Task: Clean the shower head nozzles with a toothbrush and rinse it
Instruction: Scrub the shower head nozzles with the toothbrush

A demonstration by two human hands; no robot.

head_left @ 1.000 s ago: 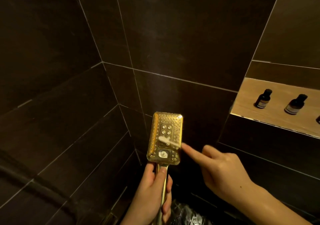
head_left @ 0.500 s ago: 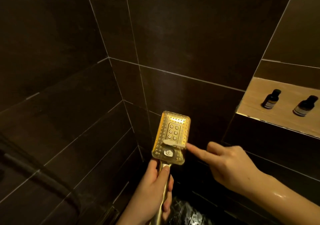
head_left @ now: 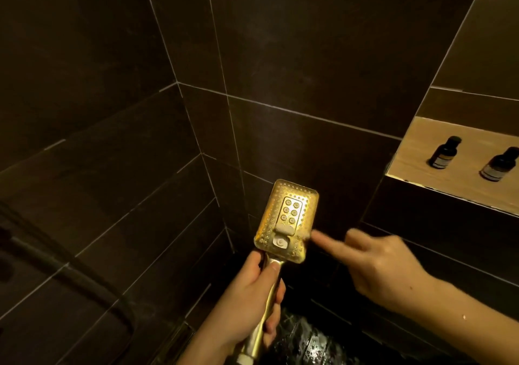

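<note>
A gold rectangular shower head (head_left: 307, 210) stands upright in the lower middle, its nozzle face toward me. My left hand (head_left: 250, 294) is wrapped around its handle, thumb just under the head. My right hand (head_left: 384, 263) reaches in from the right with the index finger stretched out to the head's right edge. It holds a pale toothbrush (head_left: 283, 229), whose head lies across the lower part of the face, just above a small white button. Most of the brush handle is blurred or hidden by the finger.
Dark tiled walls meet in a corner behind the shower head. A lit wooden niche (head_left: 449, 187) at the right holds two small dark bottles (head_left: 445, 152) (head_left: 498, 165). A dark hose (head_left: 84, 280) curves at lower left. Wet floor (head_left: 303, 345) glistens below my hands.
The toothbrush head has slid down the nozzle face, from the centre block to just above the white button. Both hands keep their grips, and the view has shifted slightly.
</note>
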